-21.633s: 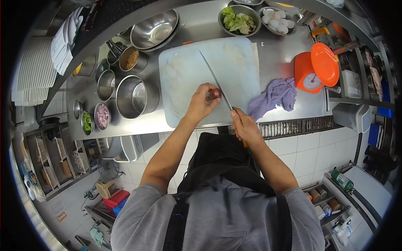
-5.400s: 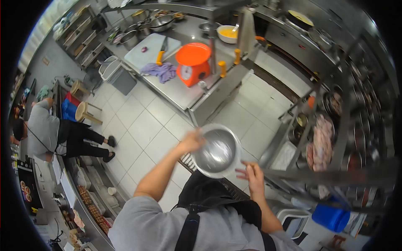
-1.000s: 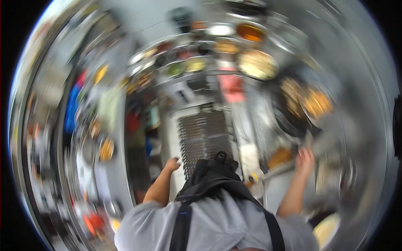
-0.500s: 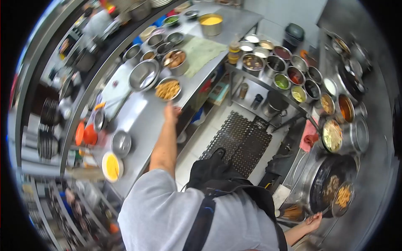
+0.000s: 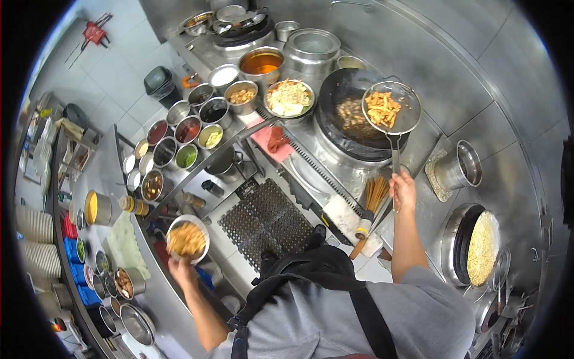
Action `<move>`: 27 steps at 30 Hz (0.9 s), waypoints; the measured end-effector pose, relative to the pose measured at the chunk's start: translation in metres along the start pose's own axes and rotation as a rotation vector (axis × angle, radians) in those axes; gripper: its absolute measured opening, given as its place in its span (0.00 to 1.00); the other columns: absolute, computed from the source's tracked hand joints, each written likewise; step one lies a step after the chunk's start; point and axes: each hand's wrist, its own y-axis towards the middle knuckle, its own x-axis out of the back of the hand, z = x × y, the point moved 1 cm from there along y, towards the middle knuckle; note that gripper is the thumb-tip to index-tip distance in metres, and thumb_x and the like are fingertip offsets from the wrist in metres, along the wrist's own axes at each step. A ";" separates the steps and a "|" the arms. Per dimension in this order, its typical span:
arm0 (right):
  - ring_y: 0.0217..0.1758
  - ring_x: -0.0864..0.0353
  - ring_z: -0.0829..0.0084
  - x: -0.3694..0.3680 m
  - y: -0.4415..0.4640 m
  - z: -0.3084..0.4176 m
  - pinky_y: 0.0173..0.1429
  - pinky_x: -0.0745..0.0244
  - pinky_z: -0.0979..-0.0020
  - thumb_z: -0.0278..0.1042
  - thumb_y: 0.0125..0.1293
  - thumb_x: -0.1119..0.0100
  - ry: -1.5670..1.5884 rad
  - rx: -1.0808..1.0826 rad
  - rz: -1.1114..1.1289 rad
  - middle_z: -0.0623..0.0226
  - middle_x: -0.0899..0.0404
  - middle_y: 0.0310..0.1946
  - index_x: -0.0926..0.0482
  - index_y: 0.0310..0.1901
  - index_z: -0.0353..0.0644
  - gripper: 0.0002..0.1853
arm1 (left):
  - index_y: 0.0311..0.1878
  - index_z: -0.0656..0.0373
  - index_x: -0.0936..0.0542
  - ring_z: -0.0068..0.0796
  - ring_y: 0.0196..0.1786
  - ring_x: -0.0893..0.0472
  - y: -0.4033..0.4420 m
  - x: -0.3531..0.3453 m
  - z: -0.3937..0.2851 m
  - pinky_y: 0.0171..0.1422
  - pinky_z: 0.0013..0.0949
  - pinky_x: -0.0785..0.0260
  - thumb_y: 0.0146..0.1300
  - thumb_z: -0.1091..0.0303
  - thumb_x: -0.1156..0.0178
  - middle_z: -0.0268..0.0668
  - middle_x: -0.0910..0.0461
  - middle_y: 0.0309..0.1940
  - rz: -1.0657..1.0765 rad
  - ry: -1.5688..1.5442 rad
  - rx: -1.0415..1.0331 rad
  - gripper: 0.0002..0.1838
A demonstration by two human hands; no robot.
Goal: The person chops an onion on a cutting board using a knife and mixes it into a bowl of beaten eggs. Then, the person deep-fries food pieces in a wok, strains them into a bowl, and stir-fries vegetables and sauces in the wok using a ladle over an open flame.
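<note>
My right grip (image 5: 403,190) is wrapped round the strainer (image 5: 409,113), its long handle running straight ahead to the wok (image 5: 335,90), while my left grip (image 5: 182,270), well off leftward, clasps the bowl (image 5: 205,238).

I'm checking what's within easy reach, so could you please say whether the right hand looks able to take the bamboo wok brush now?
Probably not yet: the right hand grips the skimmer handle, though the bamboo wok brush lies close by with nothing visible between them.
</note>
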 end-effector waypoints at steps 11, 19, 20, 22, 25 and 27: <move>0.10 0.35 0.78 0.045 0.000 0.080 0.12 0.40 0.76 0.24 0.66 0.51 -0.270 0.054 0.093 0.69 0.29 0.17 0.31 0.65 0.37 0.24 | 0.40 0.72 0.26 0.32 0.20 0.20 -0.048 -0.621 -0.043 0.23 0.35 0.28 0.50 0.75 0.42 0.49 0.20 0.24 0.882 0.451 -0.171 0.14; 0.23 0.19 0.59 0.047 0.025 0.066 0.34 0.25 0.60 0.30 0.64 0.45 -0.794 0.152 -0.030 0.51 0.22 0.20 0.30 0.65 0.48 0.26 | 0.42 0.73 0.28 0.34 0.18 0.20 -0.111 -0.738 -0.007 0.19 0.34 0.28 0.53 0.84 0.46 0.50 0.21 0.25 1.047 0.340 0.116 0.12; 0.26 0.19 0.53 0.048 0.029 0.067 0.36 0.25 0.57 0.30 0.64 0.45 -0.867 0.226 -0.030 0.48 0.22 0.21 0.29 0.65 0.48 0.25 | 0.43 0.72 0.30 0.32 0.16 0.23 -0.115 -0.736 -0.007 0.19 0.33 0.30 0.54 0.84 0.45 0.46 0.23 0.24 0.995 0.296 0.117 0.12; 0.29 0.19 0.47 0.050 0.033 0.069 0.37 0.25 0.55 0.30 0.64 0.45 -0.934 0.297 -0.035 0.46 0.22 0.23 0.29 0.64 0.48 0.25 | 0.43 0.72 0.33 0.29 0.15 0.27 -0.114 -0.737 -0.010 0.19 0.33 0.31 0.55 0.85 0.45 0.43 0.27 0.23 0.972 0.275 0.133 0.13; 0.34 0.20 0.42 0.056 0.031 0.078 0.39 0.26 0.51 0.30 0.63 0.44 -1.066 0.412 -0.019 0.43 0.22 0.24 0.28 0.64 0.49 0.25 | 0.42 0.71 0.33 0.29 0.16 0.27 -0.110 -0.740 -0.008 0.19 0.33 0.30 0.55 0.85 0.46 0.43 0.26 0.23 0.948 0.266 0.072 0.11; 0.33 0.19 0.43 0.063 0.029 0.084 0.39 0.27 0.50 0.31 0.63 0.43 -1.076 0.394 -0.041 0.42 0.22 0.24 0.28 0.64 0.50 0.25 | 0.41 0.70 0.33 0.29 0.16 0.26 -0.102 -0.742 -0.007 0.19 0.33 0.29 0.54 0.86 0.46 0.43 0.26 0.23 0.943 0.315 0.074 0.12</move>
